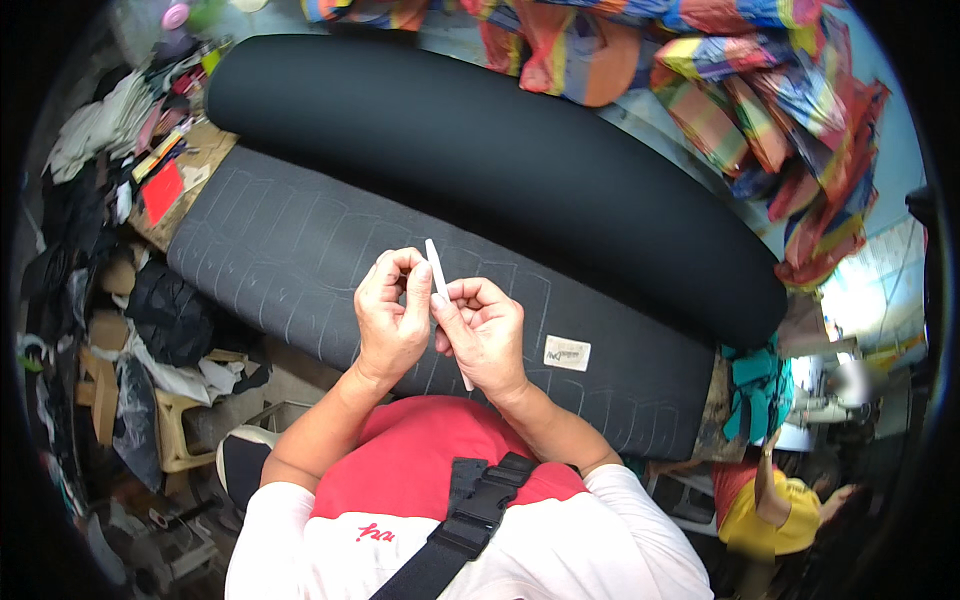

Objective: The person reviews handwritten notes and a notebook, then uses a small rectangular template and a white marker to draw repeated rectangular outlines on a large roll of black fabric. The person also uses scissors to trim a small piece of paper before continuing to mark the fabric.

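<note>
facing a long black roll (500,170) laid along the far edge of the table (713,415), with a dark, line-marked sheet (300,250) spread toward the near edge. holding left hand (395,312) and right hand (487,332) together over it. having a red card (162,192) at the table's left edge, a pale label (567,353) nearer the right. pinching a slim white stick (434,258) in right thumb and fingers (gripped or merely touched by left fingertips: cannot tell).

Buckle (478,510): black, bulky, across the chest
Strap (412,577): flat black webbing, running diagonally through the buckle
Shirt (590,555): white, with a red panel (410,450) ending around the buckle
Script (376,533): small, red, left of the buckle
Sleeves (270,530): short, white, either side of the buckle
</note>
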The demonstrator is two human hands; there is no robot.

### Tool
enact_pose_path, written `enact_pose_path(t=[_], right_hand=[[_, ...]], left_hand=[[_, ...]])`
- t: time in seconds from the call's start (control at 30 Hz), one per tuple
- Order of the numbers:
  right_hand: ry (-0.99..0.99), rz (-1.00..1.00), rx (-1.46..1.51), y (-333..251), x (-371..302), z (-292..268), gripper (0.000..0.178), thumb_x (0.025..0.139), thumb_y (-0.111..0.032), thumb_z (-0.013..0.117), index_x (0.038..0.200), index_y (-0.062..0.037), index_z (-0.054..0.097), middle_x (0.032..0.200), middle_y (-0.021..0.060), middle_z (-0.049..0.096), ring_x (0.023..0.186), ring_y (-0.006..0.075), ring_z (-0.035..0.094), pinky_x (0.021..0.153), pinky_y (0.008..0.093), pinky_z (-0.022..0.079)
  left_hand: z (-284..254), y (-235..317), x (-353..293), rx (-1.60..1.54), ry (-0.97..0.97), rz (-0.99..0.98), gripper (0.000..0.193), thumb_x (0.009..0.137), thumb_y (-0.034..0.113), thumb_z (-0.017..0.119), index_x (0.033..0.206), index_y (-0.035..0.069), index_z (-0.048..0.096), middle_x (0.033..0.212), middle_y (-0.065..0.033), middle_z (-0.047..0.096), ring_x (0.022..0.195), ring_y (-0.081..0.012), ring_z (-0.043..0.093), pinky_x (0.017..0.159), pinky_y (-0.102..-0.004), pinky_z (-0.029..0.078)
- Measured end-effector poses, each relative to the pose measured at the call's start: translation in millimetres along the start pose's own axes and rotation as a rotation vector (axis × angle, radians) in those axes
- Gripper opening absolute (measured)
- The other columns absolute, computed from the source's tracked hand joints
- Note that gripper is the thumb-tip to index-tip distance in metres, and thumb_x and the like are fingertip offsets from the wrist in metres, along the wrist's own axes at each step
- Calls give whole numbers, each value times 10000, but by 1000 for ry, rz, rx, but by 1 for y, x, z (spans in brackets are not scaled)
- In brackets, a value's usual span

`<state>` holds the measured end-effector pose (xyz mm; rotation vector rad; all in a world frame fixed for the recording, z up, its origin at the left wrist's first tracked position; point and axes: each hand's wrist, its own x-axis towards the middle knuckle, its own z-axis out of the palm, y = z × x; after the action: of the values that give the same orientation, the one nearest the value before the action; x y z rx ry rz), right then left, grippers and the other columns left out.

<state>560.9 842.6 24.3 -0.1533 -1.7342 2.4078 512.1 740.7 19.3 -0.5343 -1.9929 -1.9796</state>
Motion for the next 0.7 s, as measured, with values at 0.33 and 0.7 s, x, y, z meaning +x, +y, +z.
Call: enact_pose_path(t=[0.33,0.7], right_hand=[[-86,-441,-518,30,47,34,134,872,-43,595,976,38,619,771,42,553,602,53,493,500,206,396],[-118,-290,-168,130,172,243,240,901,-39,559,1126,34,603,782,29,565,662,48,495,562,193,414]], left_hand=[[-52,-19,25,190,-131,-161,161,889,133,517,834,-18,517,642,-123,548,551,-172,546,511,-310,430],[-234,-121,136,-55,79,-170,176,914,133,442,797,8,482,587,-25,487,539,-69,439,478,-261,393]])
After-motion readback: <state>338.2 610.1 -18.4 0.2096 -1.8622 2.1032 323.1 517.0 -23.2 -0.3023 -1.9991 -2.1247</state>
